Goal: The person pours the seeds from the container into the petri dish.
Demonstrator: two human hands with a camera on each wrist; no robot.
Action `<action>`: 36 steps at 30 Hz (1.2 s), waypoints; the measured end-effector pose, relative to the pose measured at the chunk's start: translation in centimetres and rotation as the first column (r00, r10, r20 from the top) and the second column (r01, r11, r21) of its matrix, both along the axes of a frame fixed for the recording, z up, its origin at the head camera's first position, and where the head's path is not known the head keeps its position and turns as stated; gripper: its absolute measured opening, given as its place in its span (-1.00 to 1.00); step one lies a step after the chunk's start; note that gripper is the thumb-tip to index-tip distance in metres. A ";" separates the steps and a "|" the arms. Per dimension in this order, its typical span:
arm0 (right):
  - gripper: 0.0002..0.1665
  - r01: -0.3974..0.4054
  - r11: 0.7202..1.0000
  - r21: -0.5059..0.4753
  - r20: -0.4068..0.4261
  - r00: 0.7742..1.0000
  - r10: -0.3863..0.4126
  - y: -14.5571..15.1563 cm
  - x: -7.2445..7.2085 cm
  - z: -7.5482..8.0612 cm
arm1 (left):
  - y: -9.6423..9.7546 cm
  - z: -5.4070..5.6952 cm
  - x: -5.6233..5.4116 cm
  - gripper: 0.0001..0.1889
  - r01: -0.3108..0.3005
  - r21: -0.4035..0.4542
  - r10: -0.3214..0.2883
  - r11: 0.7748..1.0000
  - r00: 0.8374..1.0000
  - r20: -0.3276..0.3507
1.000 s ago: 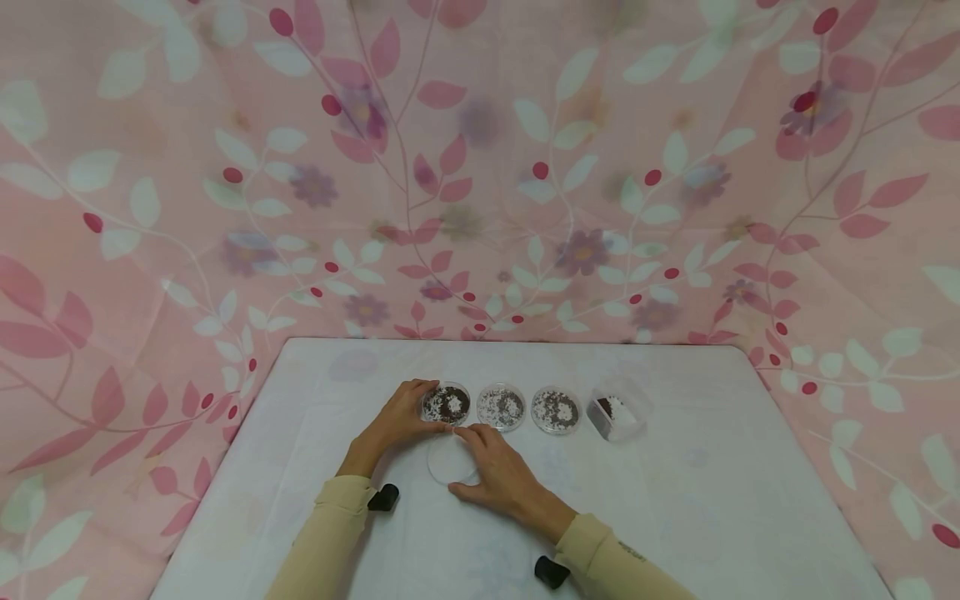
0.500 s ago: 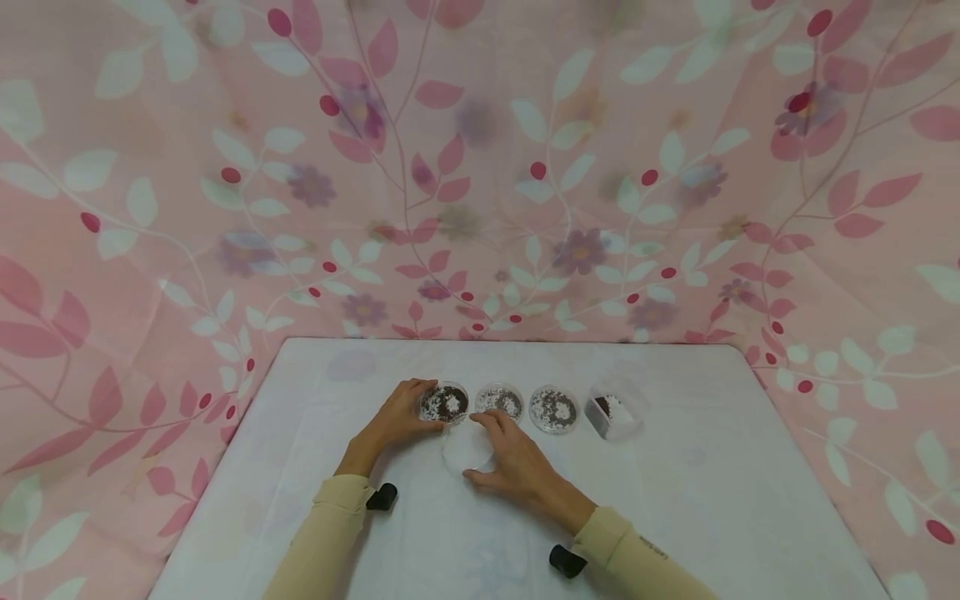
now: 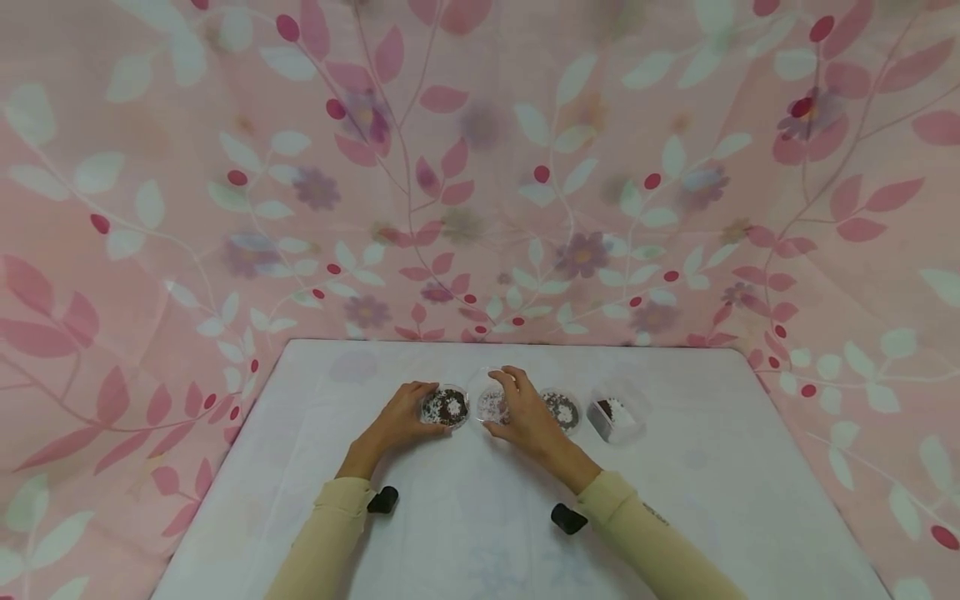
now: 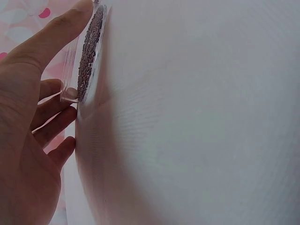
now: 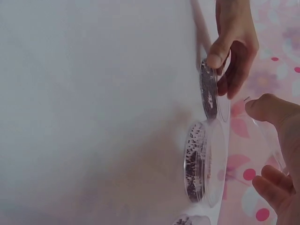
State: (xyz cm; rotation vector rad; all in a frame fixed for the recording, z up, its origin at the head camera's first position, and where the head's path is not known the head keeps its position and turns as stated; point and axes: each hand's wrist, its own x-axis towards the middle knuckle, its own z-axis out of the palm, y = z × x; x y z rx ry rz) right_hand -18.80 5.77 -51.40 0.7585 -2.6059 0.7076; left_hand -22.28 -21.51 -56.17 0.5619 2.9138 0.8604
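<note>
At the left end of a row of round dishes, my left hand (image 3: 401,414) grips a clear petri dish (image 3: 452,408) between thumb and fingers. Dark grains and white flakes fill this dish; the left wrist view shows its dark layer (image 4: 89,58) edge-on. My right hand (image 3: 528,421) pinches a clear round lid (image 3: 486,372) by its edges, raised above the table. In the head view the lid overlaps the second petri dish (image 3: 492,407), whose dark and white contents show through. A third petri dish (image 3: 566,411) is partly hidden behind my right hand.
Right of the dishes stands a clear plastic box (image 3: 621,425) with dark and white material inside. All of it rests on a white-covered table (image 3: 712,500). A pink floral curtain (image 3: 480,167) hangs behind the far edge.
My right hand has lifted the clear lid from the table in front of the first dish and carried it right and away, over the second dish. My left hand stays at the first dish.
</note>
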 end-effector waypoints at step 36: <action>0.04 -0.007 0.933 0.361 -0.087 0.995 0.041 -2.7 -1.6 0.6 | -0.7 0.1 0.3 0.00 -0.014 0.017 0.013 1.000 0.999 0.033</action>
